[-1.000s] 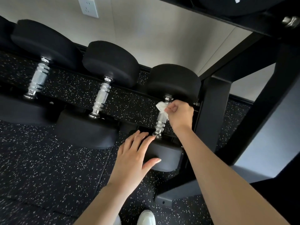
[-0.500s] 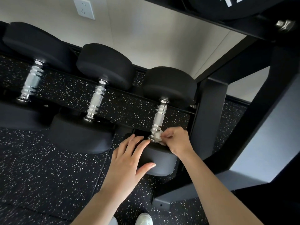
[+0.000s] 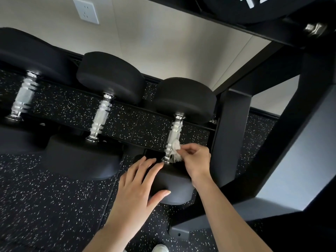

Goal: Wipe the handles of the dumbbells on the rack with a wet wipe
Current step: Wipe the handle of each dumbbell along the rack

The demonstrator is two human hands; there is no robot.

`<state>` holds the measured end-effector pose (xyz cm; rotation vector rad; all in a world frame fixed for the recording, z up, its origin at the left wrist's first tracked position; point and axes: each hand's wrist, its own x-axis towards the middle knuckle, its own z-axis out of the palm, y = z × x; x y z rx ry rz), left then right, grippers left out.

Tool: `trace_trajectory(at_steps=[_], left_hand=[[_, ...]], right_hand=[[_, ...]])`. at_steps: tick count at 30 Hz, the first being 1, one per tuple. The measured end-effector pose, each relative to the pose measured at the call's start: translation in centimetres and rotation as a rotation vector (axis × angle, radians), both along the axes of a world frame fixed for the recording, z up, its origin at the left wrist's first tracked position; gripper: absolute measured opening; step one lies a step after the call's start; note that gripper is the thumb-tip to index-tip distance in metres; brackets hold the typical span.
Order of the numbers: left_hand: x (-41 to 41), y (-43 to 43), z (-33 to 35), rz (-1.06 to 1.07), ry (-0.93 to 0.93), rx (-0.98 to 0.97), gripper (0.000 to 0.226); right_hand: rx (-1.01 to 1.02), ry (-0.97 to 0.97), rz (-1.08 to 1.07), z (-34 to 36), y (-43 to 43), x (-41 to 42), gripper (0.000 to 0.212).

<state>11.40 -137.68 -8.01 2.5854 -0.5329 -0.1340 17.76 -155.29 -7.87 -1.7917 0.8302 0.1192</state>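
My right hand pinches the wet wipe against the rightmost dumbbell's handle, near its lower end. My left hand rests flat, fingers extended, on its near head.

We are seeing a white plastic wall socket sitting high on the pale beige wall. Black rubber flooring flecked with white is spreading beneath us, a black skirting strip is running along the wall's foot, and the toe of a white shoe is peeking in at the bottom edge.
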Motion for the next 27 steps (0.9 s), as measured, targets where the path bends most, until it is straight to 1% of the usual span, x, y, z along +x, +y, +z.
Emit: trace_trajectory(at_steps=[5, 10, 15, 17, 22, 27], left_hand=[[0.0, -0.1, 0.1, 0.005, 0.005, 0.002, 0.058], [0.0, -0.1, 0.1, 0.007, 0.019, 0.008, 0.058], [-0.1, 0.0, 0.2, 0.011, 0.021, 0.003, 0.058], [-0.1, 0.0, 0.2, 0.01, 0.026, 0.003, 0.058], [0.0, -0.1, 0.2, 0.006, 0.028, 0.007, 0.058], [-0.1, 0.0, 0.1, 0.005, 0.027, -0.01, 0.058]], right_hand=[[-0.032, -0.017, -0.036, 0.0, 0.2, 0.1, 0.012], [-0.077, 0.02, -0.059, -0.2, -0.3, 0.9, 0.022], [-0.012, 0.088, 0.139, -0.3, -0.2, 0.4, 0.022], [-0.027, 0.103, 0.154, -0.4, -0.3, 0.4, 0.023], [-0.009, 0.082, 0.008, -0.2, -0.6, 1.4, 0.021], [-0.086, -0.069, -0.085, 0.1, -0.8, 4.6, 0.022]])
